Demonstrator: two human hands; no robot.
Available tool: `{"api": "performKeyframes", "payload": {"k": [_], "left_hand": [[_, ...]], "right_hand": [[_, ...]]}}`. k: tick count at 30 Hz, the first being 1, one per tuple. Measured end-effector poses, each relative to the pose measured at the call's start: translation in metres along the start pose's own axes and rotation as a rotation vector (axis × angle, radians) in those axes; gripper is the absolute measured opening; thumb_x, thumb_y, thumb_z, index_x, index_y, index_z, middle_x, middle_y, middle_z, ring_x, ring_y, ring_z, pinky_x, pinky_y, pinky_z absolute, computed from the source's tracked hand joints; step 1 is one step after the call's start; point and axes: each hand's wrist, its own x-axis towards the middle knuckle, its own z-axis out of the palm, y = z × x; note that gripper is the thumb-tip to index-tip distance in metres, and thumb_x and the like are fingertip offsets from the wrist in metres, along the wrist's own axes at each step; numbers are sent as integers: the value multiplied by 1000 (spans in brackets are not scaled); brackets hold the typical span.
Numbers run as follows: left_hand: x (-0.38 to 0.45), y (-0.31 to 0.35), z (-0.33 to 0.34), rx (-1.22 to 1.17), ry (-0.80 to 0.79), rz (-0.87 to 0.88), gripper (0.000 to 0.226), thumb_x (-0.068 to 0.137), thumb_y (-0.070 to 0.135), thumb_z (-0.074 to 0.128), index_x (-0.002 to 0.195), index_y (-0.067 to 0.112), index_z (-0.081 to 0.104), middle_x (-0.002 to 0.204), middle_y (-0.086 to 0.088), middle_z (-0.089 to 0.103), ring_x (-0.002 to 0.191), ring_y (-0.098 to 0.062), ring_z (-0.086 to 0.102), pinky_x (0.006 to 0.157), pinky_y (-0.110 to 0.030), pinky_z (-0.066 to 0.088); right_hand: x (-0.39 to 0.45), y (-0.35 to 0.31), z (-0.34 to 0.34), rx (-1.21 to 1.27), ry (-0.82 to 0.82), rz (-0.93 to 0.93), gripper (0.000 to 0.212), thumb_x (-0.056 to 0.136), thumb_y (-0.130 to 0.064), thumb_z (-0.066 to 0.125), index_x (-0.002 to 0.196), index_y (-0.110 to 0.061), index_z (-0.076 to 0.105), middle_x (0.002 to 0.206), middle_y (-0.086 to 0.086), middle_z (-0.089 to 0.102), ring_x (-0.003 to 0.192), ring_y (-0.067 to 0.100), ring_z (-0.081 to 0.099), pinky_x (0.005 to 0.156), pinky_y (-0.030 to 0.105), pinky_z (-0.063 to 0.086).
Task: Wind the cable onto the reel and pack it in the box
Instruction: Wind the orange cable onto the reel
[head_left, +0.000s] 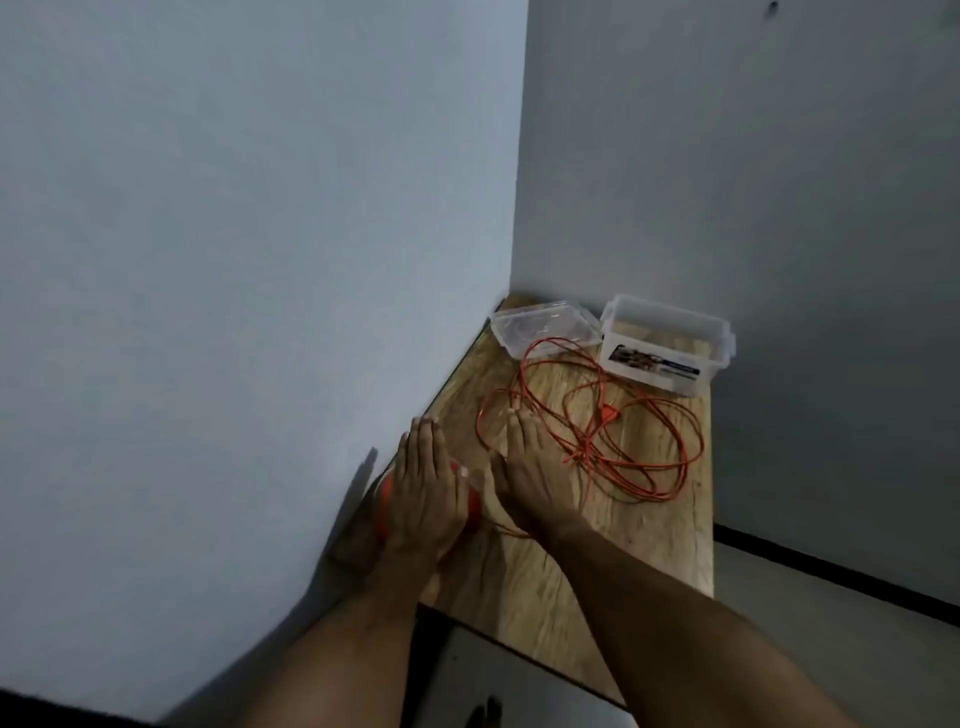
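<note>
The orange cable (597, 426) is seen lying in loose, crossing loops on the wooden bench (550, 571), spread between the hands and the two clear containers at the far end; almost all of it is judged to be unwound. One strand is led back along the bench toward the near side, where an orange reel (383, 506) is largely hidden beneath the left hand (423, 501). That hand is laid over the reel with fingers extended, seemingly cupping or steadying it; a firm grip cannot be confirmed. The right hand (530, 483) is held just beside it, flat and open over the nearest loops, with nothing visibly pinched between its fingers.

Beyond the cable, a clear plastic box (670, 343) with a printed label is set against the back wall, and its lid (540, 327) is placed upturned just beside it, a loop of cable reaching its edge.

Trouble is most likely to be caused by the overlapping loops: if the strand is pulled quickly, a knot could be tightened where the loops cross at the middle. The lid could be dragged by the loop touching it. The reel, held only lightly, could be rolled off the bench's left edge.
</note>
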Motion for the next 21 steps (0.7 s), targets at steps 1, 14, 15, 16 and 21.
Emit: {"api": "performKeyframes", "payload": {"k": [1, 14, 15, 16, 21], "left_hand": [[-10, -8, 3, 21, -61, -57, 71, 100, 41, 34, 155, -4, 33, 160, -24, 37, 149, -36, 38, 123, -44, 30], [-63, -38, 40, -218, -35, -364, 74, 95, 52, 42, 144, -5, 44, 143, -27, 57, 127, -45, 60, 108, -47, 40], [-63, -37, 42, -232, -24, -372, 74, 95, 51, 44, 143, -6, 44, 143, -28, 56, 127, -46, 59, 108, -48, 39], [-62, -36, 45, -246, -11, -386, 75, 94, 50, 47, 143, -6, 45, 143, -28, 56, 128, -46, 59, 108, -49, 39], [-54, -30, 51, -424, 53, -534, 75, 88, 42, 62, 141, -8, 49, 140, -30, 56, 123, -50, 59, 106, -53, 41]], "right_hand": [[-6, -8, 10, 31, -33, -2, 57, 101, -31, 41, 147, 3, 40, 149, 23, 46, 141, 34, 41, 119, 43, 30], [-25, -55, 61, 459, -197, 91, 36, 98, -32, 39, 126, -11, 47, 126, 5, 48, 114, 18, 46, 97, 35, 46], [-23, -55, 62, 453, -192, 109, 36, 98, -32, 39, 125, -11, 48, 125, 5, 49, 112, 18, 47, 96, 36, 47], [-20, -56, 64, 450, -196, 136, 37, 97, -32, 38, 125, -11, 49, 125, 5, 50, 111, 18, 46, 95, 38, 47], [-12, -64, 68, 504, -193, 268, 60, 82, -43, 30, 129, -10, 45, 125, 8, 47, 111, 20, 42, 97, 39, 44]]}}
